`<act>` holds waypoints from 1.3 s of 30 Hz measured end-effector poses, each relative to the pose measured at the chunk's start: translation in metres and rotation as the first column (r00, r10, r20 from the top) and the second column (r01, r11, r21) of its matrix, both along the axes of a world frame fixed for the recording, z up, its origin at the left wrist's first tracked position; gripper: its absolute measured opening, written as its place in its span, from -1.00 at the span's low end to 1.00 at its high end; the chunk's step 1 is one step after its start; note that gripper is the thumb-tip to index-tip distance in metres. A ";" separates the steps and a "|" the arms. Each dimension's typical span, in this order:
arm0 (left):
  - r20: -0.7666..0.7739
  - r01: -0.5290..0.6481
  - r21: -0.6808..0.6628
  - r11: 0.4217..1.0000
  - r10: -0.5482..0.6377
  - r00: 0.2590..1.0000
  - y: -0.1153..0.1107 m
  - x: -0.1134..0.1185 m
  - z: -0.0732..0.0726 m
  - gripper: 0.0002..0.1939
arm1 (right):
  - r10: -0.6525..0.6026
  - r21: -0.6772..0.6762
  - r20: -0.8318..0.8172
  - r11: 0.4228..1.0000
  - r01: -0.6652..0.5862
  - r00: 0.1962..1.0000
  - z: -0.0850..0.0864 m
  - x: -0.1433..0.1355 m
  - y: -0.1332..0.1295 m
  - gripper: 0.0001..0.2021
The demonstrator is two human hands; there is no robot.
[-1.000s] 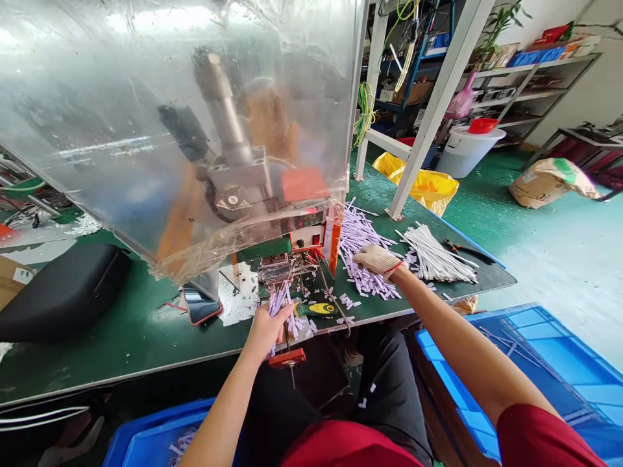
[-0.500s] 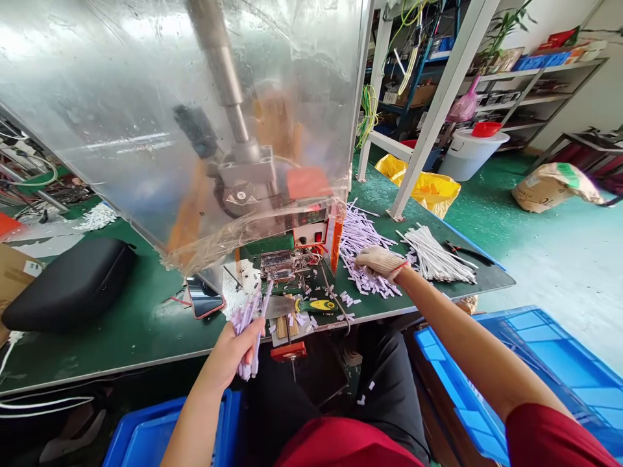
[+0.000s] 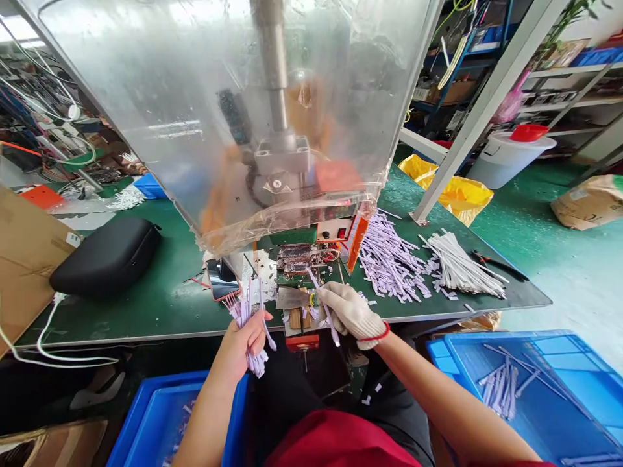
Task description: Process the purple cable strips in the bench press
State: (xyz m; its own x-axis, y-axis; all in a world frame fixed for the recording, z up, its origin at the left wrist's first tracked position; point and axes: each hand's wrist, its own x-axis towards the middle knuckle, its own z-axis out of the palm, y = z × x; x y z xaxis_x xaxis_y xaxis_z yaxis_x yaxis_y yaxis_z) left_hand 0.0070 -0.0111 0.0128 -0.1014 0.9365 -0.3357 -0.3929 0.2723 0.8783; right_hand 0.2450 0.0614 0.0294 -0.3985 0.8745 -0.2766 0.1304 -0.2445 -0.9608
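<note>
Machinery (image 3: 282,155) rises beyond the fingers. Left hand (image 3: 239,345) fingers wrap a lilac bundle (image 3: 243,312); right hand (image 3: 351,311), gloved, pinches one strip (image 3: 332,329) slanting ahead, probably best kept straight with light, steady fingers.

The scraper (image 3: 293,298) obstructs space between left hand (image 3: 242,338) and right hand (image 3: 348,309).

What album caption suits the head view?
Left hand grips a bundle of lilac strips; gloved right hand holds one strip before a shielded machine.
</note>
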 end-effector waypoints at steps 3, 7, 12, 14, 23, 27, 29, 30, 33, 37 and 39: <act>-0.024 -0.011 -0.014 1.000 0.011 1.000 -0.002 -0.004 -0.002 -0.62 | -0.040 -0.038 -0.014 0.999 0.039 0.999 -0.010 -0.025 0.013 -0.71; -0.096 -0.024 -0.021 0.999 0.022 0.995 -0.005 -0.009 -0.004 -0.60 | -0.102 -0.077 -0.038 0.992 0.098 0.994 -0.025 -0.038 0.024 -0.71; -0.160 -0.017 -0.027 0.999 0.013 0.987 -0.005 -0.011 -0.009 -0.59 | -0.118 -0.112 -0.069 0.988 0.110 0.991 -0.030 -0.043 0.028 -0.65; -0.162 -0.006 -0.033 0.999 0.000 0.987 -0.006 -0.011 -0.010 -0.59 | -0.135 -0.114 -0.073 0.985 0.126 0.988 -0.031 -0.045 0.029 -0.64; -0.154 0.042 0.000 0.999 -0.042 0.987 -0.009 -0.015 -0.016 -0.60 | -0.161 -0.162 -0.114 0.977 0.141 0.980 -0.035 -0.047 0.033 -0.65; -0.173 0.062 -0.005 0.998 -0.062 0.983 -0.008 -0.014 -0.015 -0.58 | -0.147 -0.159 -0.137 0.979 0.124 0.980 -0.038 -0.048 0.034 -0.65; -0.202 0.083 -0.002 0.997 -0.081 0.976 -0.007 -0.013 -0.013 -0.57 | -0.144 -0.154 -0.143 0.981 0.122 0.979 -0.039 -0.049 0.034 -0.66; -0.221 0.102 -0.004 0.995 -0.100 0.970 -0.006 -0.012 -0.011 -0.57 | -0.139 -0.152 -0.140 0.981 0.118 0.980 -0.038 -0.049 0.034 -0.66; -0.296 0.184 -0.018 0.983 -0.181 0.938 -0.001 -0.012 -0.007 -0.56 | -0.126 -0.126 -0.067 0.985 0.116 0.990 -0.032 -0.043 0.034 -0.69; -0.426 0.320 0.004 0.947 -0.288 0.858 0.009 -0.013 -0.003 -0.59 | -0.061 0.077 0.105 0.996 0.053 0.993 -0.009 -0.021 0.033 -0.68; -0.475 0.389 -0.017 0.921 -0.349 0.808 0.015 -0.013 -0.001 -0.60 | 0.085 0.207 0.158 0.971 -0.117 0.984 0.005 -0.010 0.030 -0.68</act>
State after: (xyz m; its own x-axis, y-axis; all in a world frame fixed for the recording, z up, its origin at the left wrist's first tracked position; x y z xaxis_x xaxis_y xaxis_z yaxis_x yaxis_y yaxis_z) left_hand -0.0056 0.0042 0.0122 0.1332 0.9556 -0.2629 0.1783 0.2379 0.9548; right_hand 0.2352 0.0913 0.0349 -0.4573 0.8768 -0.1488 0.2872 -0.0127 -0.9578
